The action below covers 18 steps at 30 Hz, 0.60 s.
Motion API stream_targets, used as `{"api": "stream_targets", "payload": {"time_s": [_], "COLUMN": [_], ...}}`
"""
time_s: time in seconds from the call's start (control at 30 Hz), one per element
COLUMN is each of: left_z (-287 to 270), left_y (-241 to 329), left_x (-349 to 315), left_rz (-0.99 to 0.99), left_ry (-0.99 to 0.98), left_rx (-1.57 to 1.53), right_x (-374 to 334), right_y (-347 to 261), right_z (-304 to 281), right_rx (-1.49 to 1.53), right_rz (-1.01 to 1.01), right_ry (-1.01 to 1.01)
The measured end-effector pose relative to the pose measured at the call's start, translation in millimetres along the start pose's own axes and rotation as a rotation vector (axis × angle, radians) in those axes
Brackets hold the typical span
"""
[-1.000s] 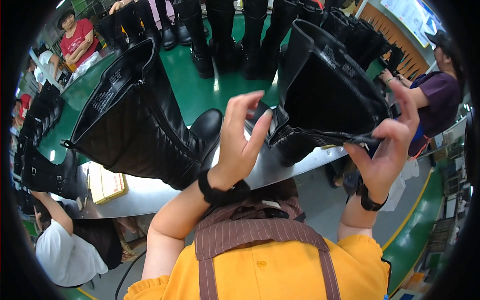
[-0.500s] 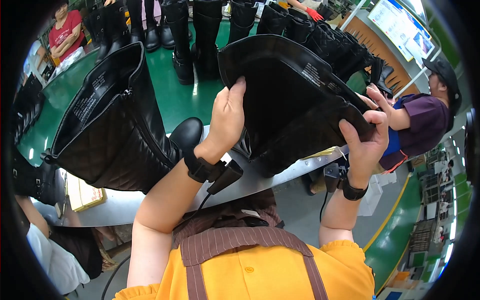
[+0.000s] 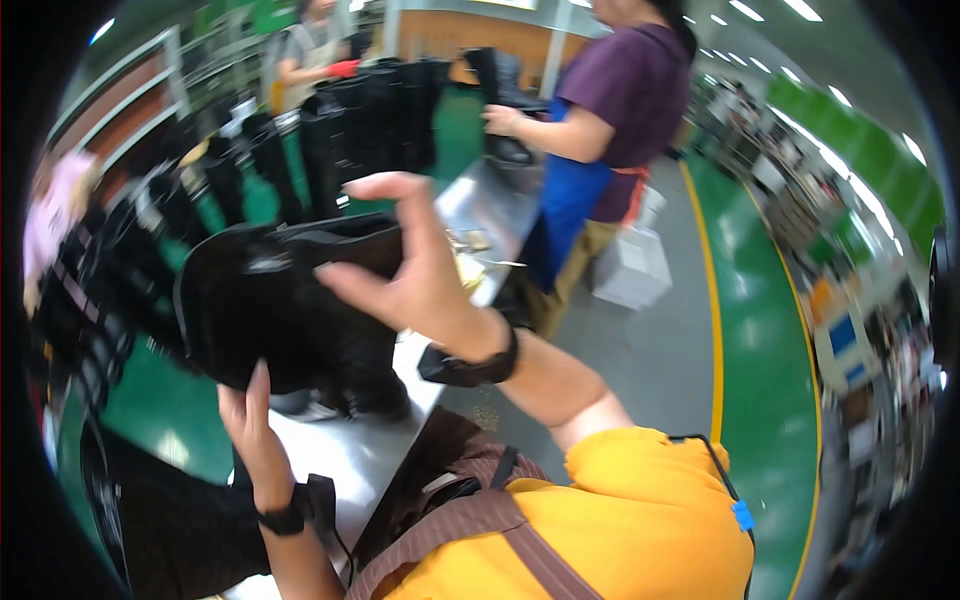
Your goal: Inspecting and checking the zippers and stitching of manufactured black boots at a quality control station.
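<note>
A tall black boot (image 3: 290, 300) stands on the metal-edged table in front of me, its wide top opening toward me. My left hand (image 3: 257, 440) is at the near edge of that opening, thumb against the rim and fingers behind it. Over the boot's right side, my right hand (image 3: 425, 275) has its thumb and forefinger wide apart, curved around the rim with a gap between them. Whether its other fingers touch the leather is hidden. A second tall black boot (image 3: 180, 520) is at the lower left, beside my left forearm.
Several black boots (image 3: 370, 120) stand along the green table (image 3: 165, 405). Beyond the metal edge (image 3: 330, 460), a co-worker in a purple shirt (image 3: 625, 90) and blue apron handles a dark boot. A white box (image 3: 632, 268) sits on the floor to the right.
My view has swung to the right, so the boots appear further left. My right hand's thumb and forefinger are spread wide at the rim; my left hand stays at the boot's edge.
</note>
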<state>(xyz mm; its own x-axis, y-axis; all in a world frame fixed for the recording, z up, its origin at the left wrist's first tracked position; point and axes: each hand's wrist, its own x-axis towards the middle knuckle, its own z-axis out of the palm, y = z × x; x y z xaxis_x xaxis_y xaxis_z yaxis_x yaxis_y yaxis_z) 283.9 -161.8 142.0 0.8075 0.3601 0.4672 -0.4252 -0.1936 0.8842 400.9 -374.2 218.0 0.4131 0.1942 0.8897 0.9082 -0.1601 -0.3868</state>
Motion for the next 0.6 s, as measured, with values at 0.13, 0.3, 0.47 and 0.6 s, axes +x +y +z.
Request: {"api": "stream_targets", "payload": {"time_s": [0.13,0.3,0.47,0.6], "left_z": [12.2,-8.4,13.0,20.8], "left_y": [-19.3,-87.7,-107.2,-108.5], "left_x": [-24.5,-72.0,-71.1,-64.0], "left_rz": [0.078,-0.295,-0.801,-0.847], "left_ry": [0.052,-0.002,-0.254,-0.236], "left_rx": [0.114,0.122,-0.099,-0.043], "right_x": [-14.3,-87.9,-160.9,-175.5], "right_y": [-8.3,23.2,43.8,45.1], "right_z": [2.1,-21.3,-11.0,21.6], "right_rx": [0.055,0.354,0.298,0.412], "right_rz": [-0.022,0.489,0.991,1.007], "right_ry": [0.04,-0.218,-0.624,-0.665]}}
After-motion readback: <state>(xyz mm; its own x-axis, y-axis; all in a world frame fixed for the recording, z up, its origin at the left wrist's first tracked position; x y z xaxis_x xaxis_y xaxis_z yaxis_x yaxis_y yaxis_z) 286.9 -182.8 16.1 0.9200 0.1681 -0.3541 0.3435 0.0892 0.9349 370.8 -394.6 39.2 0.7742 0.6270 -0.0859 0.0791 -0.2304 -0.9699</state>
